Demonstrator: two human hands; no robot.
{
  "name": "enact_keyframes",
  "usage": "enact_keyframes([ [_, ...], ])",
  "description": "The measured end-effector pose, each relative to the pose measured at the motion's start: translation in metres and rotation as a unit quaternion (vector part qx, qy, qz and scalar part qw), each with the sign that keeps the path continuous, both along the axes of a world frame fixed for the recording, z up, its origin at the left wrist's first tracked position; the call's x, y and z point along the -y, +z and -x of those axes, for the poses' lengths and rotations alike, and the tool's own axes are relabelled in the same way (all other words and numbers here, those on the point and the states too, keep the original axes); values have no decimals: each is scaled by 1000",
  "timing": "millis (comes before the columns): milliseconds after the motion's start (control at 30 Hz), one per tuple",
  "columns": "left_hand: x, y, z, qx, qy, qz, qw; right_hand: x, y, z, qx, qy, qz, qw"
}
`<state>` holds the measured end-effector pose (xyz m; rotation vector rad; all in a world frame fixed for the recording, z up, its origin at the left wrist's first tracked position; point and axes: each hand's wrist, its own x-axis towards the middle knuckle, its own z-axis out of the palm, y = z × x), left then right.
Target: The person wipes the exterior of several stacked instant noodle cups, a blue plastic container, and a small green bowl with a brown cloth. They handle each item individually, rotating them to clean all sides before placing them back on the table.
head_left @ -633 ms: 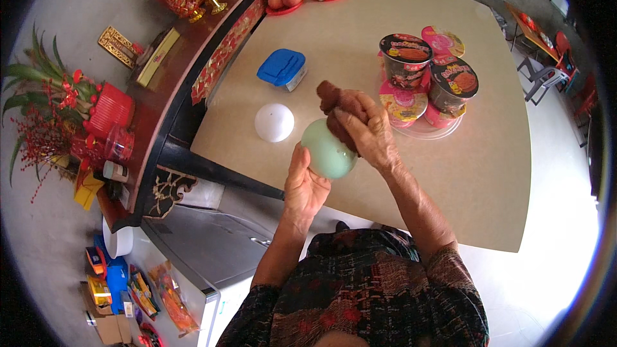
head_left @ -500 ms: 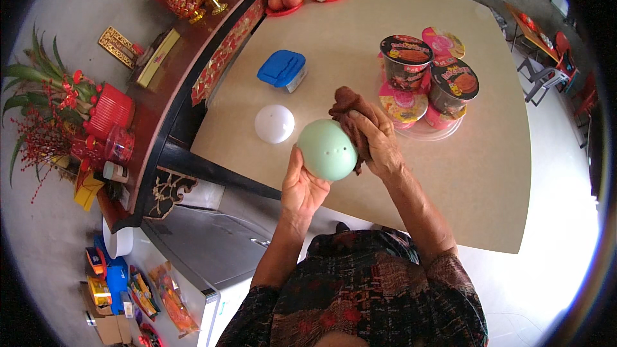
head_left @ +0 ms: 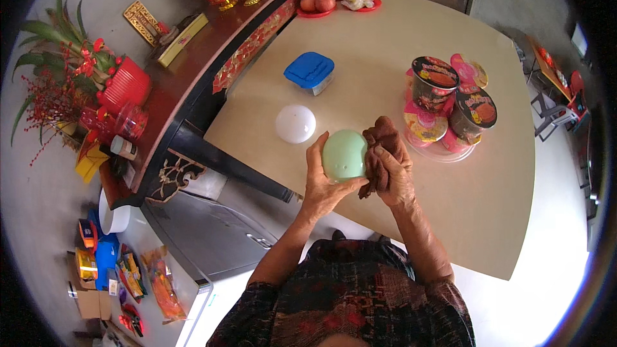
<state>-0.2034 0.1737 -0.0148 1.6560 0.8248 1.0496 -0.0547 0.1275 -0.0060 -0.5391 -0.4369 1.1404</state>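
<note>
My left hand point(head_left: 321, 187) grips a pale green, smooth dome-shaped piece point(head_left: 344, 154) with small holes in it, fingers at its left side and thumb along its lower edge. Bunched in my right hand point(head_left: 400, 186) is a brown cloth point(head_left: 380, 135), pressed against the dome's right side. Both hands are over the near part of the table. To the upper left of the dome, a white dome-shaped piece point(head_left: 295, 123) rests on the tabletop. Beyond that stands a clear container with a blue lid point(head_left: 310, 69).
Instant noodle cups point(head_left: 473, 115) are stacked on a clear round tray at the right of the beige table point(head_left: 385, 38). Fruit point(head_left: 317, 4) lies on red plates at the far edge. A dark wooden altar table point(head_left: 186, 67) borders the left; a grey cabinet point(head_left: 225, 231) stands below it.
The green dome has turned, so its holes now show nearer its lower edge. My left thumb has come round beneath it. The cloth remains at its right side, and the view has shifted.
</note>
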Motion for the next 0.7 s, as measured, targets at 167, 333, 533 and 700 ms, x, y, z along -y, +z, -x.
enact_keyframes([
  [167,-28,6,27,59,67,25,996,-7,-22,-10,130,-51,68,988],
  [333,-100,16,46,-124,193,-107,968,-13,-48,-8,290,-109,82,947],
  [533,-146,-4,48,-198,138,18,970,-15,-49,-13,429,-130,138,883],
  [700,-145,-8,48,-217,147,28,965,-14,-52,-19,427,-123,134,886],
])
